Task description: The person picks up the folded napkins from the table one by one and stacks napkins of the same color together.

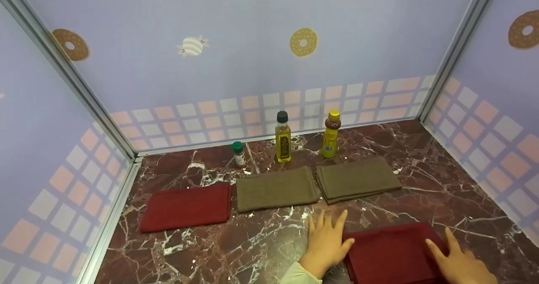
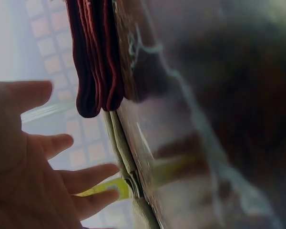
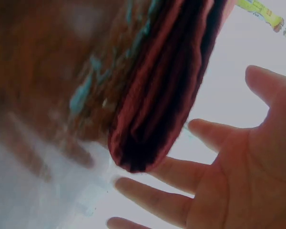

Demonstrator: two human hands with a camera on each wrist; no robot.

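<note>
A folded dark red cloth [image 1: 391,252] lies on the marble-patterned table at the front right, its stacked layers showing edge-on in both wrist views. Along its left side is my left hand [image 1: 326,244], fingers straight and spread, thumb by the cloth's edge. My right hand [image 1: 461,261] is at the right end, fingers extended, thumb and forefinger over that edge in the head view. In the right wrist view, straight fingers [image 3: 157,198] reach beside and behind the fold. Neither hand grips anything.
Two folded olive cloths [image 1: 276,189] [image 1: 358,179] lie mid-table, with another red cloth [image 1: 185,208] at left. Behind them stand a green-capped jar [image 1: 239,154], an oil bottle [image 1: 283,138] and a yellow-capped bottle [image 1: 331,135]. Patterned wall panels [image 1: 252,65] enclose the table [image 1: 202,258].
</note>
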